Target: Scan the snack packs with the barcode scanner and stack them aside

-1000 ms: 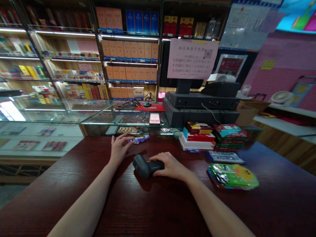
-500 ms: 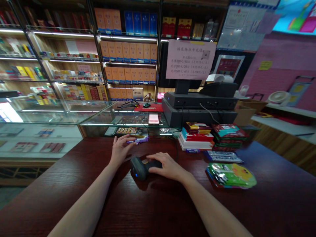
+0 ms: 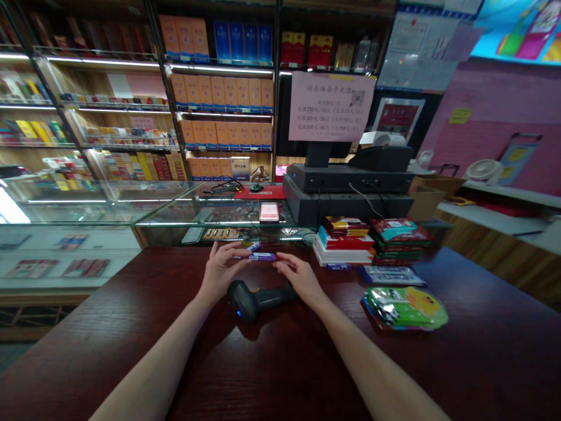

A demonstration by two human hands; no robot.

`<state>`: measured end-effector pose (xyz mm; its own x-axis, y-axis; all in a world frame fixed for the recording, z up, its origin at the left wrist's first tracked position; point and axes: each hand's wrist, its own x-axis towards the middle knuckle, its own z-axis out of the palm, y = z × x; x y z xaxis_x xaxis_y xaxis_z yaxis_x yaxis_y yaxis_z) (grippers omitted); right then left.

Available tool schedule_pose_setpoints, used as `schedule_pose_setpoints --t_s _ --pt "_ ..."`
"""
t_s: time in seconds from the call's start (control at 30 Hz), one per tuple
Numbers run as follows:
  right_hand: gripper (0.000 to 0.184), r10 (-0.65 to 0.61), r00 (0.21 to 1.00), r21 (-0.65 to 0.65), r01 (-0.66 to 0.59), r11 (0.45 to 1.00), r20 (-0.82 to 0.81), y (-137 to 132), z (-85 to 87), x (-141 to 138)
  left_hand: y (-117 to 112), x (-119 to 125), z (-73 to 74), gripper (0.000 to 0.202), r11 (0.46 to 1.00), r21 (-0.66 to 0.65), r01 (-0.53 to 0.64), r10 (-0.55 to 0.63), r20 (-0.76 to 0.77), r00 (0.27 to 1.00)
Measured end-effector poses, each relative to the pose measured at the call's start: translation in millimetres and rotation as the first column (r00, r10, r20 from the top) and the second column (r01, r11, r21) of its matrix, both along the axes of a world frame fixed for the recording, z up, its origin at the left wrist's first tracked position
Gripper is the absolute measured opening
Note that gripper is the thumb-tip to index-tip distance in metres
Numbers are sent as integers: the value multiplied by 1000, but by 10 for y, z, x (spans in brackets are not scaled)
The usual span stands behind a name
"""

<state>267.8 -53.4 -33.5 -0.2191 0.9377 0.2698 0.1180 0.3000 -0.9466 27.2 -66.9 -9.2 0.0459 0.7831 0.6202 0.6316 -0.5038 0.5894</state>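
A small purple-wrapped candy bar (image 3: 263,256) spans the gap between my two hands, just above the counter. My left hand (image 3: 222,266) pinches its left end between thumb and fingers. At its right end, the fingertips of my right hand (image 3: 300,278) close on the wrapper. Another purple wrapped piece (image 3: 253,247) lies just behind it, partly covered by my left fingers. The black barcode scanner (image 3: 258,299) rests on the dark wooden counter (image 3: 263,368) below my hands, a blue light lit on its head.
To the right stand stacks of boxed and wrapped sweets (image 3: 344,242), a blue-white packet (image 3: 392,275) and a green duck-printed pack (image 3: 405,308). Behind them is the register (image 3: 350,199) with a paper sign (image 3: 331,106). A glass display case (image 3: 210,219) borders the counter's far edge.
My right hand has let go of the scanner and moved up to the candy bar's right end. The candy bar has come rightward with my left hand. The scanner stays on the counter.
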Motion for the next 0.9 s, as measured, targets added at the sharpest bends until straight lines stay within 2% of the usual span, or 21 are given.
schedule_pose_setpoints --t_s 0.37,0.53,0.67,0.9 --pt "42 -32 984 -120 11 993 -175 -24 48 -18 -25 84 -10 15 998 -33 56 -56 8 998" --pt "36 -50 984 -113 31 993 -170 -34 69 -23 -24 93 14 14 997 -37 68 -68 -10 998" --pt "34 -64 987 -75 53 996 -148 -23 100 -28 -24 107 79 12 999 -10 32 -32 -51 998" --pt "39 -107 989 -52 103 993 -103 41 177 42 -26 177 154 11 997 74 -4 18 -186 982"
